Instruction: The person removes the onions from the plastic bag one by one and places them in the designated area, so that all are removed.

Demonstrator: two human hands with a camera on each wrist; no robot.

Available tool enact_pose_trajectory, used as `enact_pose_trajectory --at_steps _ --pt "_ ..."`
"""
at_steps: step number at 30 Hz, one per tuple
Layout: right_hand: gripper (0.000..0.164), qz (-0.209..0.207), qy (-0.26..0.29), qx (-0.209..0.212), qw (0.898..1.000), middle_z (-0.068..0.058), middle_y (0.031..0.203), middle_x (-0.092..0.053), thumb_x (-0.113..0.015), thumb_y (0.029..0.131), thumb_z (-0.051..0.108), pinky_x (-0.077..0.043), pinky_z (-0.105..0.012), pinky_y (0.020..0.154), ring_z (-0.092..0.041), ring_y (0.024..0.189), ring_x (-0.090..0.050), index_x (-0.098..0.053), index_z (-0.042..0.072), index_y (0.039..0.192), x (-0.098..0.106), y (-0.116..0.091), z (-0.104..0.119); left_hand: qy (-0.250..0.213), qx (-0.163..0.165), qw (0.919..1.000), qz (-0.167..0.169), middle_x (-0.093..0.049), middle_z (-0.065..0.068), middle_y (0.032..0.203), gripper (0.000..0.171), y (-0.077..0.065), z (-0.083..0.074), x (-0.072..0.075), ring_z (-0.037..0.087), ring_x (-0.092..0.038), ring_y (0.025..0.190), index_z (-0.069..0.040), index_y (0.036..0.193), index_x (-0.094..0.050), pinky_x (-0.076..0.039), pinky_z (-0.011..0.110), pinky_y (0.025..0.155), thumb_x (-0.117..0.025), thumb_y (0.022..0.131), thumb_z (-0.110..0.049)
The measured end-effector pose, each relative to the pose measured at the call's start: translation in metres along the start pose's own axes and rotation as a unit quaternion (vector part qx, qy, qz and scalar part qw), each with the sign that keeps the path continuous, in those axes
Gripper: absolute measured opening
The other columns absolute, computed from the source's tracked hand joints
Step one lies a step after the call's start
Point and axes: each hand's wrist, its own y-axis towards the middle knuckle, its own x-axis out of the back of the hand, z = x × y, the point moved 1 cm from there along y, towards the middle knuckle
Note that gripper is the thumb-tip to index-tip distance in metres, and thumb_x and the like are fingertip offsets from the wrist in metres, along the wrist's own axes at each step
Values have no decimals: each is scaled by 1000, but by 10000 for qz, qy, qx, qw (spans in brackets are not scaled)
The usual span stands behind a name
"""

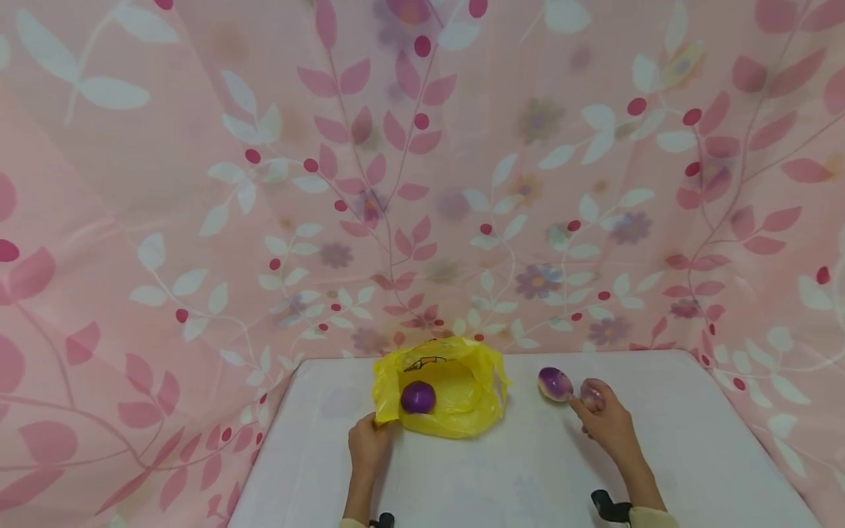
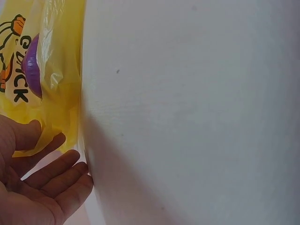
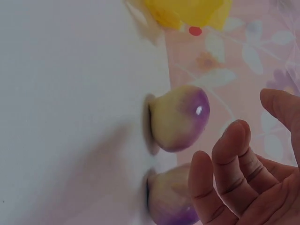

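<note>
A yellow plastic bag [image 1: 475, 418] lies with its mouth facing me, and a glossy purple round vegetable [image 1: 419, 397] sits inside the opening. My left hand [image 1: 367, 444] pinches the bag's near left edge between thumb and index finger; its other fingers extend loosely in the left wrist view. On the right, two rounded purple-and-cream vegetables [image 3: 180, 119] [image 1: 555, 384] rest on the table side by side. My right hand [image 1: 610, 425] reaches around the nearer-right vegetable [image 1: 592, 394], fingers apart and slightly bent. One fingertip overlaps this vegetable in the right wrist view.
The white-covered table [image 1: 502, 477] ends at a pink floral cloth [image 1: 455, 220] hanging behind it. The same cloth runs along both sides. Black wrist straps [image 1: 610, 507] show on my forearms.
</note>
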Motion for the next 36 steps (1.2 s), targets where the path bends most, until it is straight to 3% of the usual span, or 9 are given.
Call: enact_pose_trajectory --at_steps 7,17,26,36 --pt "72 136 -220 151 9996 -13 82 -67 -68 91 45 -47 -30 55 -17 58 -59 -40 3 143 -9 -1 5 -32 96 9999 46 -67 4 75 4 0 -3 1 18 -53 67 -4 84 -73 -50 42 72 -69 83 -2" --pt "66 -55 15 568 9984 -11 83 -66 -70 91 38 -48 -29 56 -18 61 -63 -44 4 141 -21 -8 5 30 114 9999 33 -64 2 71 6 -2 -5 2 17 -50 65 -5 79 -72 -49 39 68 -69 82 -1" --pt "74 52 333 686 9971 -14 79 -66 -72 89 40 -49 -30 55 -21 58 -61 -42 0 143 -32 -9 6 53 39 10000 16 -64 3 71 7 1 -3 3 18 -50 64 -5 78 -72 -48 39 67 -69 81 0" --pt "74 98 351 664 9971 -7 78 -66 -73 86 44 -47 -29 56 -16 57 -59 -44 7 143 -47 -9 15 118 -107 9999 -25 -62 2 68 11 1 -2 3 17 -47 62 -6 73 -69 -45 37 63 -67 78 3"
